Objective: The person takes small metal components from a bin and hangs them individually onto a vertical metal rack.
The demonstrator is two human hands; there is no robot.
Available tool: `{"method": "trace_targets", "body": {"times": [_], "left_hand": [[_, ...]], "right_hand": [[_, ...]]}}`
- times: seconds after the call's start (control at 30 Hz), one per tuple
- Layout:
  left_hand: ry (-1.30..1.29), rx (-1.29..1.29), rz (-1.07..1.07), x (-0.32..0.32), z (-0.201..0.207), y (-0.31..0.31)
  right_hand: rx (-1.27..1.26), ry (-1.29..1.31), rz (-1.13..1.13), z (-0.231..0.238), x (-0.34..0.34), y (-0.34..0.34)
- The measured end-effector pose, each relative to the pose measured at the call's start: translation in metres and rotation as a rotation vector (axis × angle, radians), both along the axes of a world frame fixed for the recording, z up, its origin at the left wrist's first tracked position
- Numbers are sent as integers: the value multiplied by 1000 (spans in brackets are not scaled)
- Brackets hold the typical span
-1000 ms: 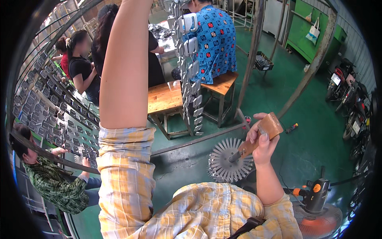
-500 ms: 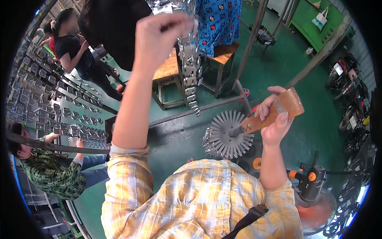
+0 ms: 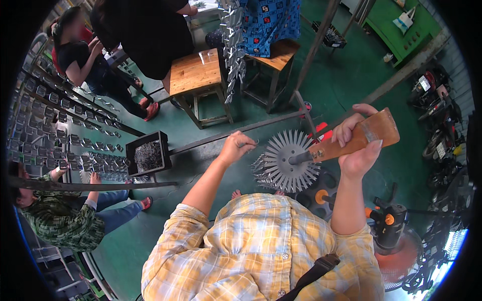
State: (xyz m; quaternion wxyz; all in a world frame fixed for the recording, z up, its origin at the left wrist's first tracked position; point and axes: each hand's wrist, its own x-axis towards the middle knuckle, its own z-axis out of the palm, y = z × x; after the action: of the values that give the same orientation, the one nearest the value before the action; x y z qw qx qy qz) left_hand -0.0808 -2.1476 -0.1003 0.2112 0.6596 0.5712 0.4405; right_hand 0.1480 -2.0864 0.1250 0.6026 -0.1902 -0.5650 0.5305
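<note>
Two hands are at work over a green floor, and they are doing different things. Her or his right hand (image 3: 357,145) is wrapped firmly round a flat wooden handle (image 3: 364,138), fingers curled over its upper edge and thumb beneath, so that the handle's long axis runs from the upper right down toward the lower left, where a short dark shaft joins it to a spoked metal wheel (image 3: 288,161). That wheel sits between the two hands, its thin prongs fanning out all round like a sunburst, with small silvery pieces clustered on the prongs at its left rim. Off to the left of the wheel, the left hand (image 3: 236,148) is drawn into a loose pinch, fingertips gathered on what looks like a small bright metal piece (too tiny to make out for certain). This hand is the nearer one to the loaded prongs, just beside the wheel's left edge, while the right one holds from the far end of the handle. Farther left of the pinching hand, beyond a slanting metal bar, stands a dark open box (image 3: 147,153) of small grey parts, and past it hang rows of metal pieces on racks (image 3: 45,125).
</note>
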Motion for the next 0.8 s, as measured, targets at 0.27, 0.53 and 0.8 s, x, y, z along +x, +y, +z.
{"method": "trace_targets", "body": {"times": [0.27, 0.53, 0.8], "left_hand": [[15, -97, -26, 11, -29, -2], [44, -120, -71, 17, -35, 7], [141, -222, -158, 7, -11, 16]], "right_hand": [[-7, -11, 14, 0, -4, -2], [-6, -12, 12, -1, -4, -4], [-9, 28, 13, -1, -8, -3]]}}
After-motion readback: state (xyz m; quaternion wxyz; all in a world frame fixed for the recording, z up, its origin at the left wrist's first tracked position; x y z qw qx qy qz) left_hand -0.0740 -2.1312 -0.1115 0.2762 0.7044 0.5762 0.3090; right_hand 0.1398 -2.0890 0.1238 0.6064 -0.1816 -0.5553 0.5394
